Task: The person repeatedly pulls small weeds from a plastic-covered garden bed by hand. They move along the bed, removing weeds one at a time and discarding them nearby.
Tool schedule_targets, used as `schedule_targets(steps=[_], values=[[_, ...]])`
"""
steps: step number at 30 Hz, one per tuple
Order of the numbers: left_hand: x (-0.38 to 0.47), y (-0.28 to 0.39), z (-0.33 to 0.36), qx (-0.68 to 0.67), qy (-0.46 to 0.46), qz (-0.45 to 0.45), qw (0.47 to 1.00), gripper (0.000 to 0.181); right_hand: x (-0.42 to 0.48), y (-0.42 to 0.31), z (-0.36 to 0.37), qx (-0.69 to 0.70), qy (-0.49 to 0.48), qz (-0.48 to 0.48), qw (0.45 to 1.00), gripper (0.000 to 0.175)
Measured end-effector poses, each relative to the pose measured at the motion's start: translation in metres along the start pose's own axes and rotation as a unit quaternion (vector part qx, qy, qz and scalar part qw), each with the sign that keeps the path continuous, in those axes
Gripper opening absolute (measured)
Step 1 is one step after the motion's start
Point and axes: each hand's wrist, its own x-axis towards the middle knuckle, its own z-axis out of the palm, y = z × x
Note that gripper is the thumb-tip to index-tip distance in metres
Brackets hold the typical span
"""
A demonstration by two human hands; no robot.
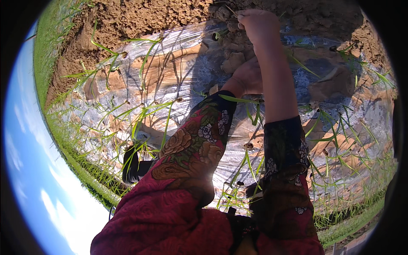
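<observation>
My right hand (258, 24) is at the top of the view, its fingers closed on a thin pale stem (231, 10) over shaded brown soil. Below it, my left hand (247, 76) is low over clear plastic mulch film (181, 76) and clods. My right forearm crosses in front of it and hides its fingers. A flat lump of soil (233, 62) lies beside the left hand. Near the right hand, a small curled green shoot (216, 35) stands at a hole in the film. A long green leaf (237, 99) passes by my left cuff.
Slender green seedlings (148, 108) grow from several holes in the soil-spotted film around my arms. Loose bare soil (137, 16) borders the film at the top. A dark shoe (135, 165) is at the lower left. Grass (47, 54) lines the field's left edge.
</observation>
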Motion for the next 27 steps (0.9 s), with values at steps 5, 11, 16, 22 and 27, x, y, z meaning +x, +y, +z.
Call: schedule_targets(steps=[5, 11, 16, 22, 27], values=[[-0.002, 0.008, -0.004, 0.028, 0.05, 0.019, 0.998, 0.055, -0.058, -0.006, 0.007, -0.045, -0.079, 0.096, 0.991, 0.022], [0.0, 0.008, -0.005, 0.018, 0.092, 0.043, 0.995, 0.057, -0.075, -0.007, 0.022, -0.021, -0.021, 0.116, 0.993, 0.025], [-0.001, 0.009, -0.002, 0.014, 0.1, 0.033, 0.994, 0.058, -0.08, -0.006, 0.022, -0.046, -0.024, 0.12, 0.991, 0.025], [-0.001, 0.009, -0.004, 0.016, 0.1, 0.035, 0.994, 0.058, -0.075, -0.004, 0.029, -0.047, -0.017, 0.116, 0.992, 0.023], [0.0, 0.005, -0.002, 0.011, 0.089, 0.035, 0.995, 0.056, -0.067, 0.009, 0.035, 0.014, -0.046, 0.053, 0.997, 0.022]])
